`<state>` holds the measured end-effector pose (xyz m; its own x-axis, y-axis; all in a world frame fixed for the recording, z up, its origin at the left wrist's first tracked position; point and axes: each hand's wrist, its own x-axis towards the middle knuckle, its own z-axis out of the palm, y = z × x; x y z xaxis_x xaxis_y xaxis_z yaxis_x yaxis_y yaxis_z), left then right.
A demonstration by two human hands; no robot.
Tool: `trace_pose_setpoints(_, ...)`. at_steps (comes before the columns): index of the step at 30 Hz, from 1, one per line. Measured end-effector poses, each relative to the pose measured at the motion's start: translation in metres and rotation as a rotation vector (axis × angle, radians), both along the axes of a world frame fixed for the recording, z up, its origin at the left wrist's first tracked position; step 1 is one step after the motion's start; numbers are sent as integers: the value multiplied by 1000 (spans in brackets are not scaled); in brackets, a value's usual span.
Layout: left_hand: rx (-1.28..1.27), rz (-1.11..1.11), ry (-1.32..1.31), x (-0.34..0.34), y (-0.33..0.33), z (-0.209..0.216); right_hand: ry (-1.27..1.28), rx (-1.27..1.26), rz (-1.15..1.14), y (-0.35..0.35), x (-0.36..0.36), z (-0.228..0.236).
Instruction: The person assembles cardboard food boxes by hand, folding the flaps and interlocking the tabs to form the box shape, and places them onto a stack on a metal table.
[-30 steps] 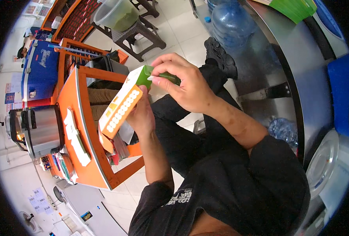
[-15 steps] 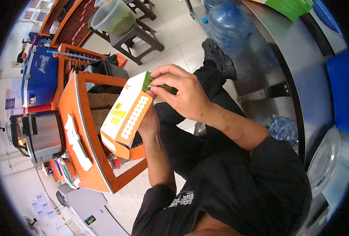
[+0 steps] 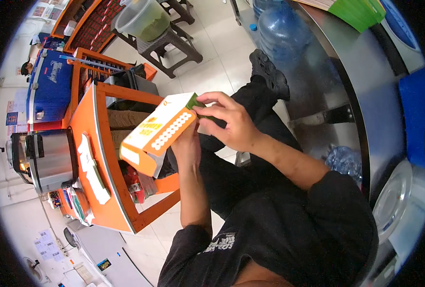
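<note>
A small white, orange and green cardboard box (image 3: 157,125) is held up in front of me, tilted, with its green end toward the upper right. My left hand (image 3: 188,146) grips it from the underside; the box hides most of those fingers. At the green end, the fingertips of my right hand (image 3: 229,119) touch the edge, its fingers apart and the thumb away from the others. An orange flap stands out at the box's lower left end.
To the left is an orange table (image 3: 108,191) with white paper pieces (image 3: 93,174) and a silver cooker (image 3: 54,160). A plastic tub (image 3: 143,21) sits on a dark stool (image 3: 174,48). Blue water bottles (image 3: 284,36) stand near a metal counter (image 3: 365,91) at right.
The box has shifted right and turned so its orange side shows more. My right thumb has come away from the green end, where the fingers were pinched before.
</note>
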<state>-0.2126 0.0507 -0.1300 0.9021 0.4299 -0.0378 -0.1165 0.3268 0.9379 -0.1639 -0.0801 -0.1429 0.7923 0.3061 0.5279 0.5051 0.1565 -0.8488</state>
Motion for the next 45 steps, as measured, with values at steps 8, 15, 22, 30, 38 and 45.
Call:
trace_pose_setpoints(8,438,37,115,2,-1,-36,-65,-304,86,-9,3,-18)
trace_pose_setpoints(15,1188,-232,50,-9,-7,-88,-206,-371,16,-1,1,-17)
trace_pose_setpoints(22,1204,-225,1,-11,-26,-64,-110,-233,-141,-1,0,-17)
trace_pose_setpoints(30,183,-294,30,-3,1,-33,-44,-16,-281,-9,15,-10)
trace_pose_setpoints(38,80,-71,36,8,-2,16,-211,-68,-166,-4,1,-3)
trace_pose_setpoints(45,447,190,85,2,-24,2,291,193,-40,-10,7,-3)
